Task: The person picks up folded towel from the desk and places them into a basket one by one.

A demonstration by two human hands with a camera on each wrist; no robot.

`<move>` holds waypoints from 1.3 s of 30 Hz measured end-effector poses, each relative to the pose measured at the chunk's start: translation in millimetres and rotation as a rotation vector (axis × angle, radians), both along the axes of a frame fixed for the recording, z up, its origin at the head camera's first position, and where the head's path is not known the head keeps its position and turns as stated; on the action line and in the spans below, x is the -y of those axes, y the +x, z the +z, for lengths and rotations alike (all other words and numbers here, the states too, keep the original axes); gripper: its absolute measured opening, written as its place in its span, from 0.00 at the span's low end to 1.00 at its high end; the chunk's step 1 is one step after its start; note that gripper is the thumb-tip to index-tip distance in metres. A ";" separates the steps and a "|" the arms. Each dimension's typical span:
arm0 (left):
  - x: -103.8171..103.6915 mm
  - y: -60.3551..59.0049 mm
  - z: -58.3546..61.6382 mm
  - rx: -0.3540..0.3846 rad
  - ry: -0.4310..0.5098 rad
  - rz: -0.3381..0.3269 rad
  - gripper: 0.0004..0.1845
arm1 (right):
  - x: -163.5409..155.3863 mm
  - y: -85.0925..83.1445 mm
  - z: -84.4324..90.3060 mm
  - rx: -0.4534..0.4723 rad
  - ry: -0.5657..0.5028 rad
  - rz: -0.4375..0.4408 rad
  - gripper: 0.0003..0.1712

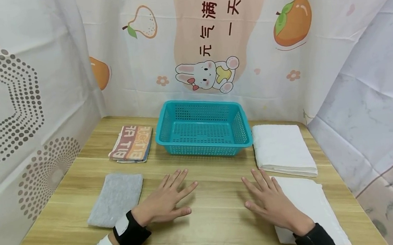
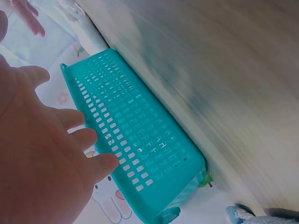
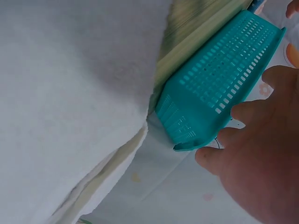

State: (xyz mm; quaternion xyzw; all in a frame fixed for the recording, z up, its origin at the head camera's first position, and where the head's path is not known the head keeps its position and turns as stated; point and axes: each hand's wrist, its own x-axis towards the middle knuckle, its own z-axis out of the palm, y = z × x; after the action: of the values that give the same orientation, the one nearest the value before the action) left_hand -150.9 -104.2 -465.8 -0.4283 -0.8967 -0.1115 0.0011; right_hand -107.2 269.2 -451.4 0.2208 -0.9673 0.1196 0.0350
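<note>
My left hand (image 1: 169,196) lies flat and open on the wooden table (image 1: 214,231), fingers spread, just right of a folded grey cloth (image 1: 116,199). My right hand (image 1: 266,198) also lies flat with straight fingers, its outer edge over a thin white cloth (image 1: 312,206). Neither hand holds anything. Beyond both hands stands an empty teal plastic basket (image 1: 202,128), seen close up in the left wrist view (image 2: 140,140) and the right wrist view (image 3: 215,88). A thick folded white towel (image 1: 282,149) lies right of the basket. A striped printed towel (image 1: 131,143) lies left of it.
Printed curtains (image 1: 209,38) close in the table at the back and on both sides. The table's front edge runs near my wrists. Bare wood shows between my two hands and in front of the basket.
</note>
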 end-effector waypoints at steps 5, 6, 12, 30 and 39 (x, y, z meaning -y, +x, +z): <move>0.5 0.9 1.5 -0.008 0.019 -0.005 0.39 | -3.8 3.3 -1.2 0.034 0.011 -0.027 0.39; 0.3 0.8 1.8 -0.009 0.022 -0.006 0.38 | -4.7 3.9 -0.9 0.038 0.011 -0.032 0.39; -2.3 1.9 2.1 0.013 0.000 -0.004 0.38 | -11.1 9.5 -0.3 0.061 -0.012 -0.062 0.38; -1.1 2.2 -3.4 0.001 0.001 -0.002 0.38 | -27.9 14.2 -3.3 0.057 -0.043 -0.107 0.39; -4.5 2.0 -2.2 0.004 -0.005 -0.006 0.38 | -41.2 18.7 -4.2 0.073 -0.062 -0.146 0.40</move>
State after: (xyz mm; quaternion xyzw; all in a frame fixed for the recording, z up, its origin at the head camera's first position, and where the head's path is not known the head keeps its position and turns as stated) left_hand -148.9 -99.7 -468.0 -0.4306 -0.8958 -0.1104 -0.0021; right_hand -88.6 310.4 -455.6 0.1440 -0.9773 0.1545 0.0149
